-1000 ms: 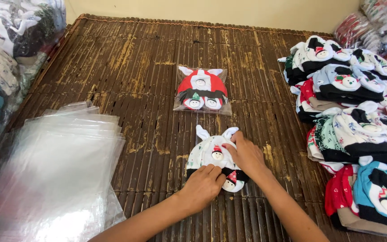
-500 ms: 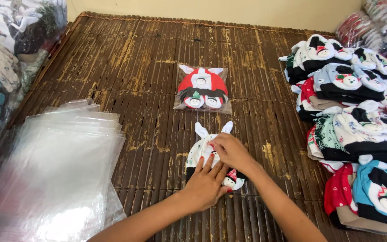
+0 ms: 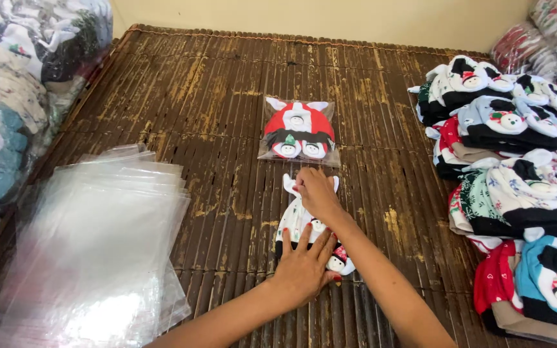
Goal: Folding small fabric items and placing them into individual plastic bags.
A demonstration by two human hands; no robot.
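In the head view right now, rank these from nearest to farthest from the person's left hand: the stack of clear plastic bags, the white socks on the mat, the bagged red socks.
From the left hand:
1. white socks, under the palm, touching.
2. bagged red socks, straight ahead on the mat.
3. stack of clear plastic bags, far left.

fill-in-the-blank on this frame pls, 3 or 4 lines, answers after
1. Both hands press flat on a white garment lying on the ____ mat.
2. The left hand rests nearer the camera than the ____ hand.
3. Beyond the white garment lies a bagged ____ and black garment.
4. The stack of clear plastic bags lies to the ____ of the hands.

Answers: bamboo; right; red; left
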